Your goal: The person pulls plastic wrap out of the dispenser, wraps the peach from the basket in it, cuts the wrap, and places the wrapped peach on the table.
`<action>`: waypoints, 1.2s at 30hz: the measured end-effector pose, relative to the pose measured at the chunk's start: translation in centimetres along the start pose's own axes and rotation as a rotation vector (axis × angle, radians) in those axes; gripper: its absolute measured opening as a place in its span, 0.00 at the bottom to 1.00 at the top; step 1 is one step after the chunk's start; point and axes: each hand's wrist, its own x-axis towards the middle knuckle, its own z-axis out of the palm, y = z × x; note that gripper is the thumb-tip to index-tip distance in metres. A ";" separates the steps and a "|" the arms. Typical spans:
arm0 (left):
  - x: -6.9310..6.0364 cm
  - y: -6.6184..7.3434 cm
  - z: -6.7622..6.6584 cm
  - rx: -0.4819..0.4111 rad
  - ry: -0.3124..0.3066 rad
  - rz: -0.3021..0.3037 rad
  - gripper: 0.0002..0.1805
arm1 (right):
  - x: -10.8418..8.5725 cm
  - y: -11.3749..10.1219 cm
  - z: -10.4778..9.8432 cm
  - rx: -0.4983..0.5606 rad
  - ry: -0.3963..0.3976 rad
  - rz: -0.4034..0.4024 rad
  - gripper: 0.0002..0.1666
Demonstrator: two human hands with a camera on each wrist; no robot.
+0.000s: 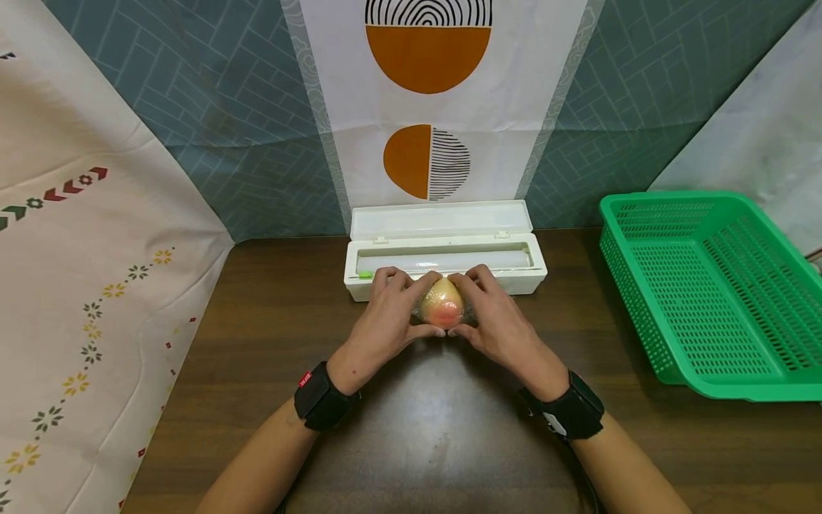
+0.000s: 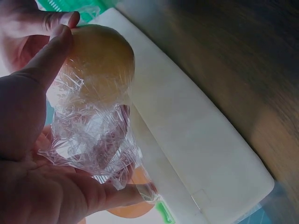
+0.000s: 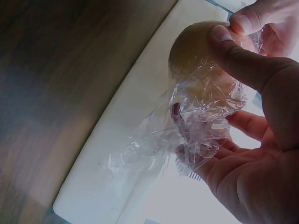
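Between both hands is a yellow, peach-like fruit [image 1: 443, 303] with a red blush, covered in clear plastic wrap. My left hand [image 1: 383, 318] holds it from the left, thumb on the near side and fingers at the far side. From the right, my right hand [image 1: 501, 321] grips it the same way, the two thumbs almost meeting. Crumpled plastic wrap [image 2: 93, 135] bunches at one end of the fruit in the left wrist view. A loose flap of wrap [image 3: 135, 154] trails off it in the right wrist view.
Just behind the hands stands a white wrap dispenser [image 1: 532, 280], lid [image 1: 443, 220] raised, with a roll [image 1: 443, 260] inside and a green slider [image 1: 365, 275]. A green plastic basket [image 1: 674, 357] is at the right on the brown wooden table [image 1: 270, 321]. Patterned cloths hang around.
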 end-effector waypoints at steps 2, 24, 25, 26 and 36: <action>0.0 0.0 0.0 0.008 -0.001 0.004 0.46 | 0.0 0.1 0.1 -0.014 -0.005 -0.008 0.49; -0.2 -0.2 0.7 0.150 0.022 0.052 0.47 | -0.1 0.7 -0.1 -0.016 -0.084 -0.042 0.48; -0.2 -0.2 0.7 0.148 0.021 0.049 0.47 | -0.1 0.6 -0.1 -0.012 -0.086 -0.044 0.48; -0.2 -0.2 0.7 0.147 0.020 0.046 0.47 | -0.1 0.6 -0.1 -0.011 -0.088 -0.046 0.49; -0.2 -0.3 0.6 0.158 -0.002 0.019 0.49 | 0.0 0.4 -0.2 -0.100 0.006 -0.095 0.57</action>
